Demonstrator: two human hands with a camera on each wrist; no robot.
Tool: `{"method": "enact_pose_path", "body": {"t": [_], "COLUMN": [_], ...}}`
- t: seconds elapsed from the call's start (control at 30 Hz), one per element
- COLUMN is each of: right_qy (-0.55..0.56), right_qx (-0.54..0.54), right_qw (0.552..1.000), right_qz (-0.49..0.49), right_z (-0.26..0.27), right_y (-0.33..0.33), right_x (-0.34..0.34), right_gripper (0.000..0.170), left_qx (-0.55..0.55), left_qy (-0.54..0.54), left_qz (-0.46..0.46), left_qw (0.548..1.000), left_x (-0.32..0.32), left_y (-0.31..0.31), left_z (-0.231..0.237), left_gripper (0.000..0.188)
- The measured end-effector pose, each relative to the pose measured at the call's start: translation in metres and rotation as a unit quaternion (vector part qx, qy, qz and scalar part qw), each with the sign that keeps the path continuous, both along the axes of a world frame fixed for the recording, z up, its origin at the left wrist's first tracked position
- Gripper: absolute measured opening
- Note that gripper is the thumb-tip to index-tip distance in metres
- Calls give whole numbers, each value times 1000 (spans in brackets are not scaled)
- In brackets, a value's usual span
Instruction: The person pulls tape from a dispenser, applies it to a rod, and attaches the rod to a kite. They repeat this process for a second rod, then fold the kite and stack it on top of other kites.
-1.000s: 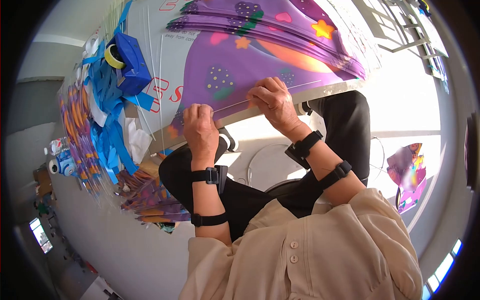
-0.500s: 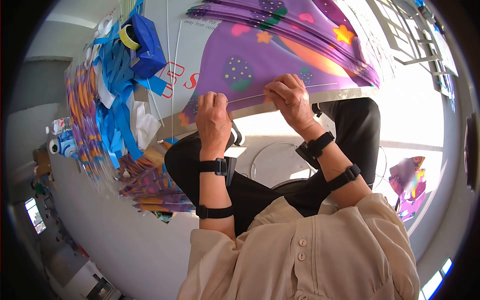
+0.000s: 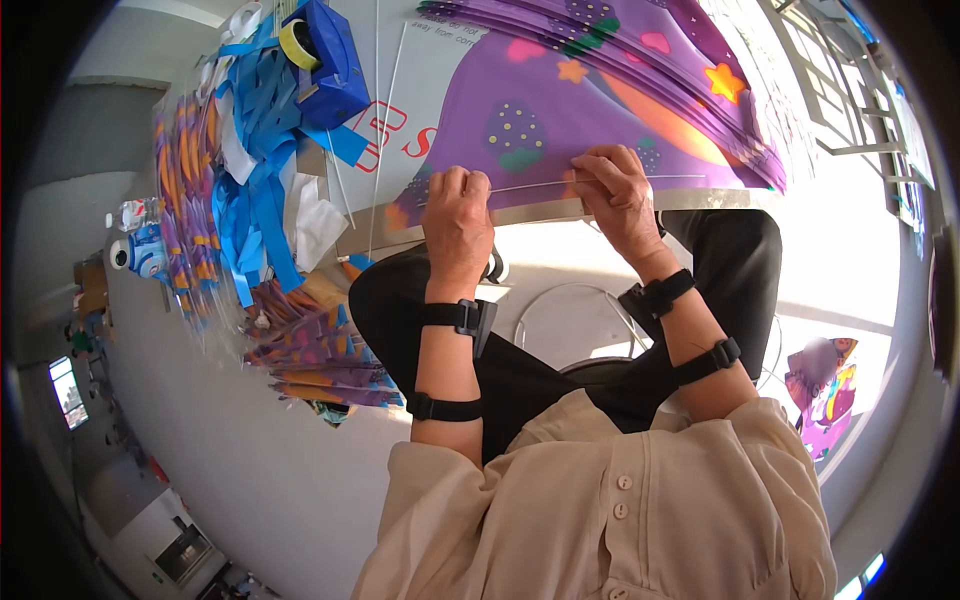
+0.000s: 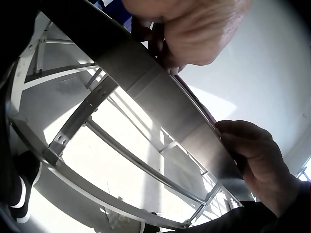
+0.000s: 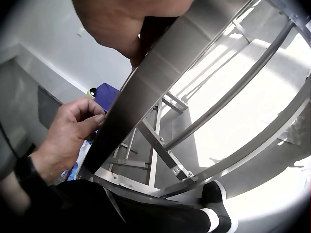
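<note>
A purple printed sheet (image 3: 470, 120) with strawberries and stars lies at the table's near edge in the head view. Along its near border runs a thin white rod (image 3: 540, 186). My left hand (image 3: 459, 225) pinches the border near the rod's left end, fingers curled. Further right, my right hand (image 3: 622, 205) pinches the same border, with thumb and fingertips together. From the left wrist, the left hand (image 4: 194, 29) and right hand (image 4: 260, 160) are both at the metal table edge (image 4: 155, 97). The right wrist view shows little of the sheet; the fingertips are partly hidden.
Left of the sheet stand a blue tape dispenser (image 3: 335, 75) and a heap of blue strips (image 3: 250, 170). More thin rods (image 3: 390, 120) lie on the grey board. Folded purple sheets are stacked behind. Below the table are metal bars (image 4: 141, 162) and the person's dark-trousered legs (image 3: 735, 260).
The head view has shifted, so the table and both hands appear further right. Both hands stay at the sheet's near border, with little change in grip.
</note>
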State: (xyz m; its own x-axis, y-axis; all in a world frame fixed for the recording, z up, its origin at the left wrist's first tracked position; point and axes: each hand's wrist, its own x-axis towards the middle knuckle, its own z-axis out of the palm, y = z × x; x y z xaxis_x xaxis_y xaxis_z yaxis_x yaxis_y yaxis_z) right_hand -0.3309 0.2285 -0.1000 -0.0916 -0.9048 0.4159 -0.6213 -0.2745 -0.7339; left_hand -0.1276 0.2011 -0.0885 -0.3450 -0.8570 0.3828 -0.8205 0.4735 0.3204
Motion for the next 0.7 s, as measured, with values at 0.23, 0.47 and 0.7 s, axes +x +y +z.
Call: {"method": "enact_pose_path", "body": {"t": [0.23,0.47,0.7], "right_qy": [16,16,28], "right_qx": [11,25,10], "right_qw": [1000,1000,1000], "right_qz": [2,5,5], "right_z": [0,-1,0], "right_y": [-2,-1,-2], "right_x": [0,0,0], "right_gripper": [13,10,8], "left_qx": [-1,-2,-7], "left_qy": [12,11,9], "left_qz": [-2,1,4], "left_qw": [1000,1000,1000], "left_x": [0,0,1], "left_y": [0,-1,-1], "left_z": [0,-2,-3], "left_gripper": [19,19,20]}}
